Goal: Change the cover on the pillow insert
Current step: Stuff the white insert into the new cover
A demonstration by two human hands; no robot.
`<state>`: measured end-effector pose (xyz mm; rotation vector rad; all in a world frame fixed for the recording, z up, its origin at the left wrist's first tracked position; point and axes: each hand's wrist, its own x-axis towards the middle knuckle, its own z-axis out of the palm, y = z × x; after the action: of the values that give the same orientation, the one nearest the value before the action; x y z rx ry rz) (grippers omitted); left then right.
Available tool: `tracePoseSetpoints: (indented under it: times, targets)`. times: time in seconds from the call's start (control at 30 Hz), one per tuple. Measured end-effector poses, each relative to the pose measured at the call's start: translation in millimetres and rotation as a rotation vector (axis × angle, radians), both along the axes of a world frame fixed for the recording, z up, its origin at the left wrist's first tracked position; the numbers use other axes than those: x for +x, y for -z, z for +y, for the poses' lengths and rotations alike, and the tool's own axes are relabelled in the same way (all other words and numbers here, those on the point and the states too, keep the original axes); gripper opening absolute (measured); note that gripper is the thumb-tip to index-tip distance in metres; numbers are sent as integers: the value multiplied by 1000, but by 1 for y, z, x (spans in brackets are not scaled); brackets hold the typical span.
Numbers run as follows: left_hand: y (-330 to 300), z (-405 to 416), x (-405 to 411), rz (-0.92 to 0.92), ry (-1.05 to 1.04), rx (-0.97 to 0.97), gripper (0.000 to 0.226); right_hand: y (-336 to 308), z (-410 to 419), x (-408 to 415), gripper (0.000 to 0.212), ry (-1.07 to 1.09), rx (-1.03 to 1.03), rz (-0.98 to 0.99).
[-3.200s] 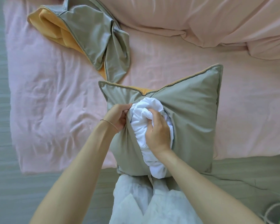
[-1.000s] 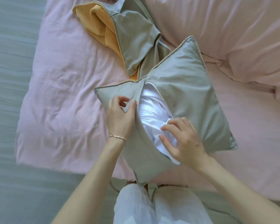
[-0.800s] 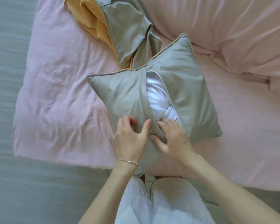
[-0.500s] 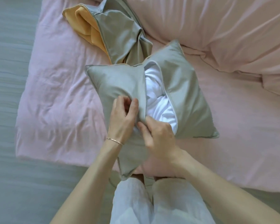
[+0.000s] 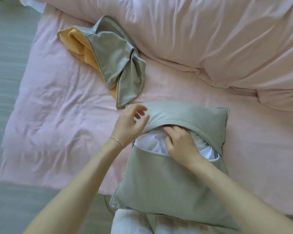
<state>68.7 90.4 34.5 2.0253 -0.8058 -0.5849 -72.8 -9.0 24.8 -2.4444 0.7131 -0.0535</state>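
Note:
A grey-green pillow cover lies on the pink bed in front of me, its opening gaping across the middle. The white pillow insert shows through that gap. My right hand rests on the insert with its fingertips tucked under the far flap of the cover. My left hand hovers at the cover's left side, fingers spread, holding nothing. A second cover, grey outside and orange inside, lies crumpled farther back on the left.
The pink sheet covers the mattress, and a bunched pink duvet fills the back right. Grey floor runs along the left edge. My white-clad knees press against the cover's near edge.
The pillow has turned so the opening runs sideways and sits farther right. My left hand let go of the cover edge; my right hand moved up to the far flap.

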Motion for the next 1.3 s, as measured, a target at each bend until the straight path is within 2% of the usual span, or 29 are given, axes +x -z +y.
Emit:
tracePoseSetpoints:
  times: [0.13, 0.3, 0.33, 0.43, 0.53, 0.77, 0.83, 0.93, 1.0, 1.1, 1.23, 1.3]
  targets:
    - [31, 13, -20, -107, 155, 87, 43, 2, -2, 2, 38, -44, -161, -75]
    - [39, -4, -9, -364, 133, 145, 26, 11, -8, 16, 37, -64, -189, 25]
    - [39, -8, -4, -334, 137, 143, 27, 13, -9, 20, 36, -67, -205, 40]
    - [38, -16, 13, -37, 54, 112, 27, 18, -7, 27, 36, -88, -203, 84]
    - [41, -15, 28, 180, 34, 79, 21, 21, -1, 33, 34, -136, -162, 103]
    - [40, -13, 31, 469, -54, -2, 13, 23, -7, 54, 26, -304, -130, 222]
    - [37, -13, 31, 554, -62, -20, 10, 26, -10, 61, 29, -249, -66, 270]
    - [32, -15, 30, 606, -79, -37, 25, 28, -10, 67, 37, -87, 99, 263]
    - [32, -17, 31, 592, -110, -26, 29, 28, -9, 71, 41, -58, 142, 347]
    - [37, -19, 36, 519, -189, 19, 28, 33, -6, 77, 39, -113, 47, 449]
    - [47, -23, 40, 509, -345, 150, 28, 24, 9, 59, 14, -158, -122, 298]
    - [51, -24, 39, 538, -334, 192, 28, 13, 15, 36, 15, -111, -87, 198]
